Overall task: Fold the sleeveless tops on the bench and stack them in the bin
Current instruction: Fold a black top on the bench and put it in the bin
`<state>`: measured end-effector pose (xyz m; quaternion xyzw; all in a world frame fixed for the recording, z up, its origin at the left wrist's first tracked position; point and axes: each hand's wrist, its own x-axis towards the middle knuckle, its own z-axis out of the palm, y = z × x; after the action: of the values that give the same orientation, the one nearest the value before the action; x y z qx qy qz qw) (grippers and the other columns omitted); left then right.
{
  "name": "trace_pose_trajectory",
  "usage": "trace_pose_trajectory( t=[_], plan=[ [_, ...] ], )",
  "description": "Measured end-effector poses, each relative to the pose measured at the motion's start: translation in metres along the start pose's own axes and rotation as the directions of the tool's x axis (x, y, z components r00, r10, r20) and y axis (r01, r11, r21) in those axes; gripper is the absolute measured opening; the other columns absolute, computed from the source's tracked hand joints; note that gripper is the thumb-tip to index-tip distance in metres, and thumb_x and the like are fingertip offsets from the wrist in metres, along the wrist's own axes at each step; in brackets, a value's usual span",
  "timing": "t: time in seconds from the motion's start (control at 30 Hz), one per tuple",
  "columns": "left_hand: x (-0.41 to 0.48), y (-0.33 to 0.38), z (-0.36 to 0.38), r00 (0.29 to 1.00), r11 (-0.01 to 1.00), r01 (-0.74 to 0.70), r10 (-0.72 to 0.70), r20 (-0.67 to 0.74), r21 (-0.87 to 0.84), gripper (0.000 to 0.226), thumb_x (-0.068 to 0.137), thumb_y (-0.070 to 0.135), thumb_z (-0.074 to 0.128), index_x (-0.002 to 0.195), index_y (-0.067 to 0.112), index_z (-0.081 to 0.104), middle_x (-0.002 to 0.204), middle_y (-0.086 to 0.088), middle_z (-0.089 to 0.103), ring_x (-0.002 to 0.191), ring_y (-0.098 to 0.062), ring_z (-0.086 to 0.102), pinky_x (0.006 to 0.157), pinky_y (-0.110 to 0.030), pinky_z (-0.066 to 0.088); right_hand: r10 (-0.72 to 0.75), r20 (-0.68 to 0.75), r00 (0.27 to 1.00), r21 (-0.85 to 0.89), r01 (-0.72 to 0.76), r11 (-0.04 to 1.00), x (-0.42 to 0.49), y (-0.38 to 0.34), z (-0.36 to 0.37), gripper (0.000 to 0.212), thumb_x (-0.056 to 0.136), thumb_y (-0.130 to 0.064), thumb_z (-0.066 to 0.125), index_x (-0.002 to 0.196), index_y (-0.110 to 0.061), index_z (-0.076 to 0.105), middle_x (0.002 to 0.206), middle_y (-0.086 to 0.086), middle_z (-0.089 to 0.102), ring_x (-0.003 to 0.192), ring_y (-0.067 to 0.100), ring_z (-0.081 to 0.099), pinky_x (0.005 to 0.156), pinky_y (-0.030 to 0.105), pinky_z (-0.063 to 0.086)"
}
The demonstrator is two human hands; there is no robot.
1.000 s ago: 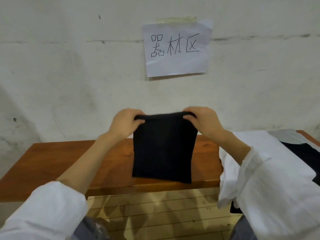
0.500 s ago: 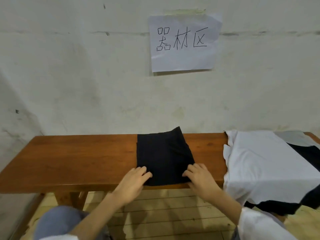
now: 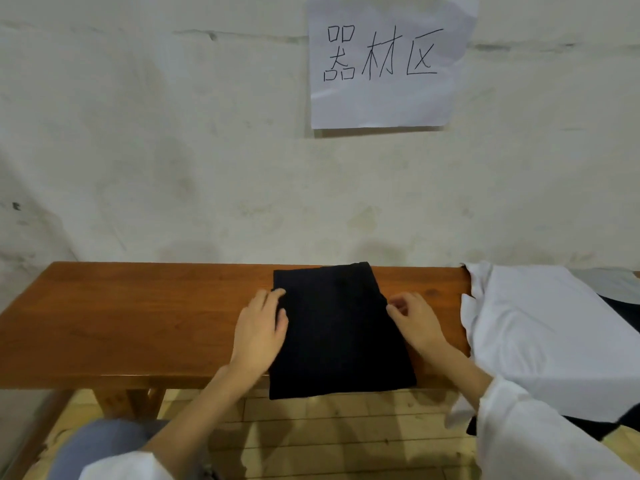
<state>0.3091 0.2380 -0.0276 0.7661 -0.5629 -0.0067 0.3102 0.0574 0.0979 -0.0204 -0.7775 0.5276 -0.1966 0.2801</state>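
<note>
No bin shows anywhere around the table (image 3: 138, 323), and the pile of white and dark garments (image 3: 540, 334) at the table's right end runs off the picture's edge. The folded black top (image 3: 339, 327) lies flat mid-table, its near edge hanging over the front. The left hand (image 3: 259, 327) rests open-palmed on the top's left edge; the right hand (image 3: 415, 320), fingers loosely curled, touches its right edge, gripping nothing
</note>
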Motion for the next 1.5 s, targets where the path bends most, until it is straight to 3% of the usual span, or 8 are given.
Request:
trace_pose_trajectory(
  t=[0.2, 0.4, 0.63, 0.77, 1.0, 1.2, 1.37, 1.5],
  plan=[
    [0.053, -0.010, 0.019, 0.939, 0.950, 0.307, -0.312, 0.148, 0.058, 0.042, 0.098, 0.033, 0.047, 0.134, 0.012, 0.048, 0.128, -0.005, 0.052, 0.108, -0.021, 0.056, 0.084, -0.036, 0.052, -0.033, 0.049, 0.998, -0.016, 0.034, 0.999, 0.053, -0.014, 0.017, 0.034, 0.092, -0.029, 0.057, 0.125, -0.019, 0.056, 0.119, -0.003, 0.054, 0.109, 0.018, 0.054, 0.094, 0.032, 0.046],
    [0.059, -0.012, 0.028, 0.935, 0.944, 0.305, -0.322, 0.151, 0.126, 0.027, 0.091, 0.034, 0.060, 0.112, 0.018, 0.058, 0.115, 0.000, 0.052, 0.097, -0.018, 0.054, 0.071, -0.029, 0.047, -0.224, 0.286, 0.932, -0.519, 0.347, 0.781, 0.078, -0.021, 0.026, 0.051, 0.094, -0.045, 0.045, 0.139, -0.021, 0.043, 0.136, 0.002, 0.041, 0.128, 0.023, 0.036, 0.102, 0.035, 0.032],
    [0.049, -0.001, 0.027, 0.967, 0.967, 0.248, -0.251, 0.043, 0.053, 0.006, 0.094, 0.019, 0.056, 0.093, 0.017, 0.050, 0.094, 0.000, 0.055, 0.082, -0.017, 0.053, 0.071, -0.031, 0.043, -0.294, 0.126, 0.947, -0.310, 0.320, 0.895, 0.069, -0.025, 0.027, 0.016, 0.088, -0.029, 0.061, 0.097, -0.020, 0.051, 0.102, -0.003, 0.053, 0.100, 0.019, 0.049, 0.080, 0.028, 0.036],
    [0.037, 0.005, 0.020, 0.977, 0.970, 0.203, -0.209, -0.038, -0.133, 0.007, 0.096, 0.012, 0.050, 0.100, 0.017, 0.051, 0.092, 0.002, 0.061, 0.085, -0.015, 0.059, 0.074, -0.034, 0.050, -0.218, -0.034, 0.975, 0.016, 0.219, 0.976, 0.043, -0.028, 0.024, 0.010, 0.097, -0.026, 0.051, 0.098, -0.023, 0.042, 0.086, -0.006, 0.059, 0.072, 0.013, 0.058, 0.063, 0.028, 0.044],
    [0.067, 0.024, -0.002, 0.942, 0.961, 0.119, -0.189, -0.277, -0.250, 0.020, 0.097, 0.006, 0.045, 0.115, 0.008, 0.053, 0.090, 0.005, 0.055, 0.079, -0.013, 0.052, 0.070, -0.029, 0.041, -0.257, -0.241, 0.936, 0.042, 0.275, 0.960, 0.056, -0.061, 0.001, 0.014, 0.098, -0.028, 0.047, 0.106, -0.017, 0.046, 0.081, -0.010, 0.055, 0.067, 0.005, 0.053, 0.063, 0.019, 0.039],
    [0.099, 0.001, 0.028, 0.953, 0.952, 0.256, -0.277, 0.119, 0.166, 0.033, 0.097, 0.015, 0.045, 0.130, 0.013, 0.045, 0.131, -0.011, 0.049, 0.116, -0.028, 0.049, 0.094, -0.040, 0.039, -0.084, -0.029, 0.996, -0.109, 0.081, 0.991, 0.089, -0.058, 0.028, 0.056, 0.098, -0.041, 0.042, 0.145, -0.015, 0.025, 0.132, 0.010, 0.047, 0.117, 0.028, 0.051, 0.089, 0.036, 0.043],
    [0.062, 0.017, 0.043, 0.949, 0.939, 0.044, -0.146, 0.281, 0.340, 0.051, 0.102, 0.038, 0.026, 0.149, 0.017, 0.023, 0.160, -0.010, 0.006, 0.147, -0.026, 0.002, 0.118, -0.045, 0.003, -0.206, 0.066, 0.976, -0.327, 0.216, 0.920, 0.058, -0.056, 0.057, 0.063, 0.101, -0.045, 0.025, 0.152, -0.010, 0.009, 0.159, 0.009, 0.008, 0.147, 0.021, 0.003, 0.118, 0.034, 0.003],
    [0.033, 0.024, 0.060, 0.919, 0.916, 0.002, -0.160, 0.361, 0.400, 0.064, 0.099, 0.055, 0.013, 0.153, 0.022, 0.003, 0.160, -0.007, -0.005, 0.147, -0.025, -0.009, 0.119, -0.046, -0.004, -0.190, 0.218, 0.957, -0.513, 0.278, 0.812, 0.023, -0.044, 0.072, 0.098, 0.075, -0.068, -0.027, 0.152, -0.012, -0.001, 0.160, 0.006, -0.005, 0.147, 0.019, -0.009, 0.114, 0.032, -0.011]
  ],
)
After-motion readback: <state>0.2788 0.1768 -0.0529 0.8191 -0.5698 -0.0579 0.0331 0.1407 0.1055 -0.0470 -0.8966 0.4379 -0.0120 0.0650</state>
